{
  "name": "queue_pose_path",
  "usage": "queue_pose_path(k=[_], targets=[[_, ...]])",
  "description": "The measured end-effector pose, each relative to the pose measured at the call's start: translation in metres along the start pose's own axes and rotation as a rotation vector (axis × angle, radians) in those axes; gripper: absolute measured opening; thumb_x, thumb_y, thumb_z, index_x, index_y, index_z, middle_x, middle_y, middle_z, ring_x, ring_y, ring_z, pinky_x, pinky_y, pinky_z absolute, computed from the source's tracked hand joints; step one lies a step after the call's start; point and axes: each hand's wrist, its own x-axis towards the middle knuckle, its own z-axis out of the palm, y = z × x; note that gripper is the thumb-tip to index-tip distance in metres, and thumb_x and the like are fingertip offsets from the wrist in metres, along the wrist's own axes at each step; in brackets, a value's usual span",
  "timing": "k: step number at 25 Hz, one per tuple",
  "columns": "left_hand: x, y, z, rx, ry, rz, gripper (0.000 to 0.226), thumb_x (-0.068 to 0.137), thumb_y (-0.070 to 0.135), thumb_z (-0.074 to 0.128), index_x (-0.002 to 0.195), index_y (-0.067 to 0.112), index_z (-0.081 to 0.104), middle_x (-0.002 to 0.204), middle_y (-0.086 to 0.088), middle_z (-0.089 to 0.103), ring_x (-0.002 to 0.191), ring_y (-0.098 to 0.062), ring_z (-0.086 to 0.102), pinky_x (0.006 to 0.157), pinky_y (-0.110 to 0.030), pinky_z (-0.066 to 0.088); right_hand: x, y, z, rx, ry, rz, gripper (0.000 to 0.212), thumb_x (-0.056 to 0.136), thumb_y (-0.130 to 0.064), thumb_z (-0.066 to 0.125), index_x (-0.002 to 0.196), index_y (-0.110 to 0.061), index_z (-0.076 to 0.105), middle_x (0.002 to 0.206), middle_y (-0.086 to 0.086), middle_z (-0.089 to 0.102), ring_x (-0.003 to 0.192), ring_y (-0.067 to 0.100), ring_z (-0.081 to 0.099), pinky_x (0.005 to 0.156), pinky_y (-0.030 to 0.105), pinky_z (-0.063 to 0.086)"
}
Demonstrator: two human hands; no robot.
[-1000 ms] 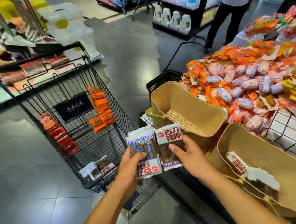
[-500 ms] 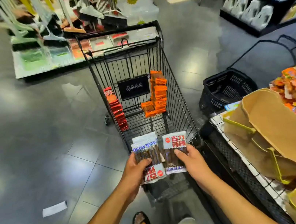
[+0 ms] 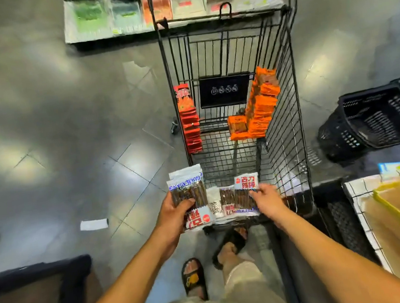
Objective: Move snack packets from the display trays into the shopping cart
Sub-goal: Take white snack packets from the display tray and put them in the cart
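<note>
Tiles (image 3: 44,109), glossy grey, surround the cart (image 3: 286,122); hands, left (image 3: 175,218) and right (image 3: 267,199), grip packets (image 3: 187,188)

My left grip (image 3: 174,214) holds white snack packets (image 3: 189,194), brown sticks inside, by the black wire cart (image 3: 296,85) at its near corner. My right grip (image 3: 265,198) holds other white packets (image 3: 240,197) over its near end. Red packets (image 3: 189,119) and orange packets (image 3: 262,105) line its sides.

Black wire grid for the shopping cart (image 3: 289,112), with a black sign (image 3: 223,90) bearing white icons. Red packets (image 3: 189,119) along one wall, orange packets (image 3: 262,105) along the other. White snack packets (image 3: 185,184), blue and red lettering, brown sticks inside. Grey glossy tiled floor (image 3: 46,122). Black slotted basket (image 3: 376,122).
</note>
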Motion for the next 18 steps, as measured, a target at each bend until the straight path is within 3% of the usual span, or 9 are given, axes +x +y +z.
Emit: queue_pose_path(k=[2,5,7,12,15,18], targets=[[0.009,0.002,0.004,-0.021,0.048,-0.019,0.029,0.099,-0.002,0.056,0.121,0.017,0.059,0.099,-0.005,0.078,0.077,-0.022,0.074,0.065,-0.032,0.06,0.028,0.012,0.006,-0.094,-0.036,0.042,0.015,0.1,-0.008,0.057,0.114,0.0,0.06,0.079,0.004,0.062,0.066,0.012,0.051,0.054,0.015,0.04],[0.022,0.003,0.009,-0.036,0.098,-0.03,0.028,0.1,-0.001,0.055,0.12,0.018,0.06,0.106,-0.007,0.078,0.083,-0.021,0.074,0.069,-0.033,0.06,0.062,0.028,0.019,-0.237,-0.067,0.096,0.02,0.101,-0.011,0.057,0.119,-0.003,0.055,0.072,0.001,0.054,0.063,0.014,0.049,0.058,0.028,0.043],[0.031,0.003,0.012,-0.055,0.137,-0.044,0.028,0.1,0.001,0.055,0.122,0.017,0.06,0.106,-0.006,0.078,0.084,-0.021,0.074,0.07,-0.033,0.059,0.078,0.035,0.03,-0.304,-0.127,0.094,0.026,0.102,-0.012,0.055,0.128,-0.006,0.052,0.08,0.003,0.058,0.069,0.016,0.054,0.058,0.031,0.042],[0.046,0.002,0.016,-0.086,0.166,-0.064,0.029,0.099,-0.002,0.056,0.121,0.016,0.06,0.097,-0.003,0.078,0.08,-0.019,0.074,0.067,-0.032,0.059,0.105,0.049,0.061,-0.433,-0.188,0.093,0.033,0.1,-0.012,0.056,0.133,-0.01,0.05,0.121,0.016,0.059,0.09,0.024,0.056,0.079,0.031,0.048],[0.049,-0.001,0.017,-0.081,0.152,-0.078,0.029,0.099,-0.001,0.056,0.123,0.016,0.059,0.099,-0.004,0.078,0.082,-0.02,0.075,0.069,-0.033,0.059,0.112,0.062,0.064,-0.57,-0.205,0.06,0.041,0.099,-0.02,0.056,0.138,-0.011,0.046,0.126,0.018,0.05,0.111,0.032,0.054,0.098,0.035,0.046],[0.05,-0.001,0.018,-0.067,0.131,-0.097,0.029,0.1,0.002,0.057,0.126,0.017,0.058,0.102,-0.006,0.078,0.085,-0.022,0.075,0.071,-0.035,0.059,0.109,0.058,0.057,-0.601,-0.245,0.09,0.05,0.1,-0.032,0.056,0.142,-0.009,0.044,0.134,0.017,0.048,0.124,0.034,0.049,0.106,0.04,0.042]])
